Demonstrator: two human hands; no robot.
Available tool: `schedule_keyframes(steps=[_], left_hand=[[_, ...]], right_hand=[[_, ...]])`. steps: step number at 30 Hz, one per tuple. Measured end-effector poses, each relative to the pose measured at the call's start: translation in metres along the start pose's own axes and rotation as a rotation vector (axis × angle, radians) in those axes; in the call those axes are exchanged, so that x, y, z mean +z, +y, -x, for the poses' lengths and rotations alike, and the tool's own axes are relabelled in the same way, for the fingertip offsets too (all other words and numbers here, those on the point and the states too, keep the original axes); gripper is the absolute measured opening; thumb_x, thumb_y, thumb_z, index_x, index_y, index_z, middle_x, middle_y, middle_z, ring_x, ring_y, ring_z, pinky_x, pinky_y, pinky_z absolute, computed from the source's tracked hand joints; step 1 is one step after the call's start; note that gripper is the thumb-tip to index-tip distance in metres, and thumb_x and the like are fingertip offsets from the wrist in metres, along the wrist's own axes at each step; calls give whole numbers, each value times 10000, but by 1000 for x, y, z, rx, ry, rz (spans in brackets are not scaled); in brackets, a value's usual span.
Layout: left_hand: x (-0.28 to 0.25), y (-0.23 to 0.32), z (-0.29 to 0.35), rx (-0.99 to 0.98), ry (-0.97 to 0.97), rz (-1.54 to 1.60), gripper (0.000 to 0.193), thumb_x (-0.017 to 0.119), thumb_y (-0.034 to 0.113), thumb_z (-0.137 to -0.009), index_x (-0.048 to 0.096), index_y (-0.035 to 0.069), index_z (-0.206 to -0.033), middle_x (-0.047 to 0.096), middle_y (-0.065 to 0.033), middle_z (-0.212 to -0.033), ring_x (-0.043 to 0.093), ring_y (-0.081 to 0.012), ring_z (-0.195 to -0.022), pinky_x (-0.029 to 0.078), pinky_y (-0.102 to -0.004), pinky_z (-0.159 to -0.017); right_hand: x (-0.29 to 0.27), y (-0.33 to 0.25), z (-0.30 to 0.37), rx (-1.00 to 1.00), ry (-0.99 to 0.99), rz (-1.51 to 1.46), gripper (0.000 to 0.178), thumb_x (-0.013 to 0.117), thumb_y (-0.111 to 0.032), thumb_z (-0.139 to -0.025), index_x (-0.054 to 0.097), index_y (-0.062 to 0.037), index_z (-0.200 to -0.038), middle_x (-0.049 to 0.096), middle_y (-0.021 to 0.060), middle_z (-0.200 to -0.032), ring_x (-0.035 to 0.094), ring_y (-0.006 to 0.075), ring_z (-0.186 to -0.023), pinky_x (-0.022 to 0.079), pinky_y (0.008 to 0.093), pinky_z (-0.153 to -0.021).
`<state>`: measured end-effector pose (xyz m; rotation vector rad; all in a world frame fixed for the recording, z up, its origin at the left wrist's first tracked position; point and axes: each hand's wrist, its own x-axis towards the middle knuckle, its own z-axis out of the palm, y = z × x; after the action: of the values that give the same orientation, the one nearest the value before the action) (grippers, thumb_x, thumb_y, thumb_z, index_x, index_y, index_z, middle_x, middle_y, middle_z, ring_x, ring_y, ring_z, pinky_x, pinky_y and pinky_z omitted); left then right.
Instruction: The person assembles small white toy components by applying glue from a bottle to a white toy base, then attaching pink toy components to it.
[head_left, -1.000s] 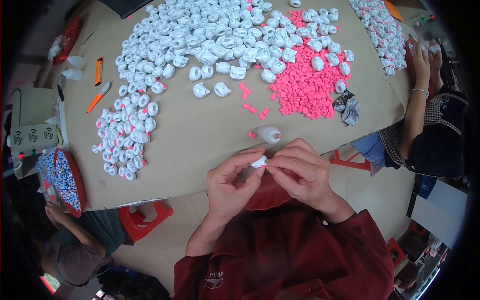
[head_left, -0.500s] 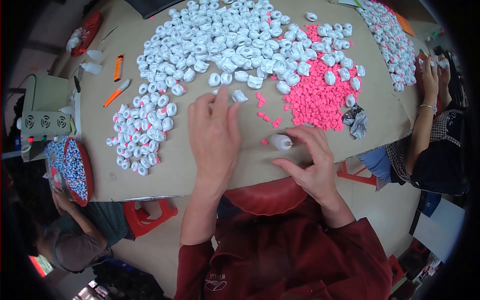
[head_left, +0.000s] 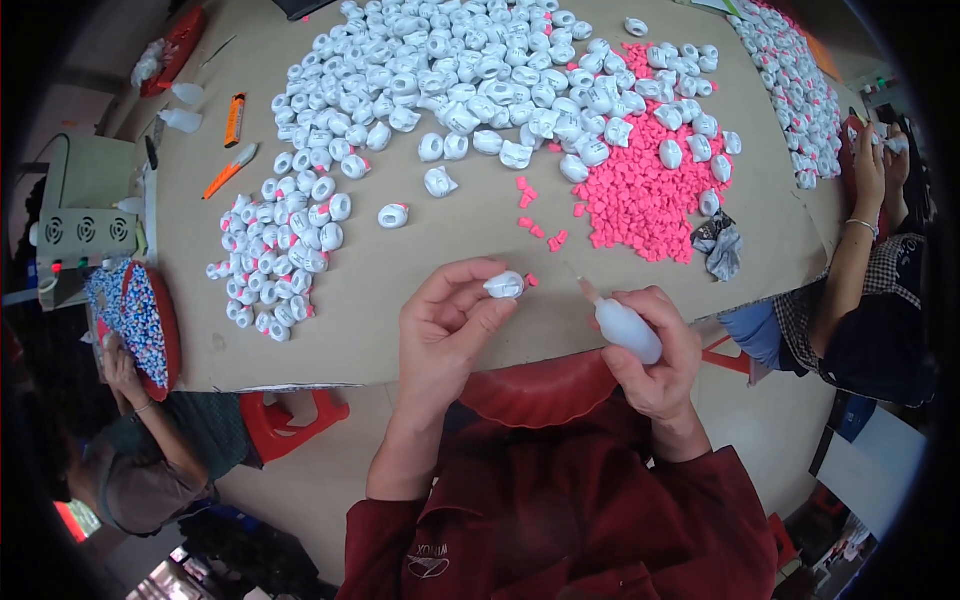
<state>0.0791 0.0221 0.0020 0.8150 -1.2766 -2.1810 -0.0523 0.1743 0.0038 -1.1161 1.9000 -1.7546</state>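
Note:
Between the thumb and fingertips of my left hand (head_left: 445,330) is a small white hollow piece (head_left: 504,286), rounded with a pointed corner. My right hand (head_left: 668,360) grips a translucent white squeeze bottle (head_left: 628,332), its thin nozzle tilted up and to the left, apart from the piece. A single pink bit (head_left: 532,280) lies just beyond the held piece. Beyond my hands are a loose white piece (head_left: 440,181) and another with a pink part (head_left: 394,215). Several loose pink bits (head_left: 525,190) lie between my hands and the large pile of white pieces (head_left: 420,80).
A pink heap (head_left: 640,195) lies right of centre, beside a crumpled grey wrapper (head_left: 722,250). At left are pink-and-white pieces (head_left: 280,250), an orange cutter (head_left: 230,171) and an orange box (head_left: 235,120). A red tray (head_left: 168,335) stands at the left edge. Co-workers sit at both sides.
My left hand has drawn back toward me and now holds a white piece. My right hand has taken up the bottle from the table and tilted its nozzle leftward.

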Motion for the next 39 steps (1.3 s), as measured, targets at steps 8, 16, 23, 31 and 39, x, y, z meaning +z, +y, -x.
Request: schedule_keyframes(steps=[8, 16, 23, 31, 39], left_hand=[[-11, -12, 10, 40, -46, 42, 273, 597, -105, -796, 560, -40, -1058, 631, -92, -989, 608, -119, -908, 487, -220, -783], [-12, -14, 9, 60, -54, 19, 263, 592, -93, -806, 568, -41, -1063, 638, -84, -981, 612, -112, -897, 487, -220, -785], [-10, -13, 8, 53, -77, -7, 254, 584, -89, -814, 566, -42, -1064, 638, -87, -988, 612, -119, -909, 488, -224, -791], [-11, -14, 8, 60, -65, -14, 255, 584, -93, -813, 569, -36, -1061, 634, -84, -994, 609, -117, -910, 485, -221, -788], [-10, -14, 8, 45, -34, -21, 256, 589, -99, -805, 574, -35, -1052, 634, -75, -980, 607, -105, -891, 481, -210, -769]], right_hand=[[-2, -13, -5, -60, -161, 161, 394, 781, -92, -603, 636, 22, -950, 608, 65, -701, 471, 154, -569, 372, 263, -514], [-1, -12, -4, -64, -124, 146, 355, 771, -74, -603, 648, 32, -919, 652, 90, -771, 486, 159, -571, 387, 262, -521], [0, -12, -6, -53, -120, 151, 351, 766, -62, -599, 651, 32, -917, 649, 83, -748, 483, 158, -561, 388, 262, -519], [-3, -15, -6, -13, -104, 157, 321, 750, -41, -601, 657, 39, -898, 646, 83, -733, 484, 155, -555, 384, 261, -504], [-4, -15, -6, -10, -106, 156, 320, 748, -46, -603, 656, 43, -896, 647, 87, -725, 488, 157, -555, 389, 263, -508]])
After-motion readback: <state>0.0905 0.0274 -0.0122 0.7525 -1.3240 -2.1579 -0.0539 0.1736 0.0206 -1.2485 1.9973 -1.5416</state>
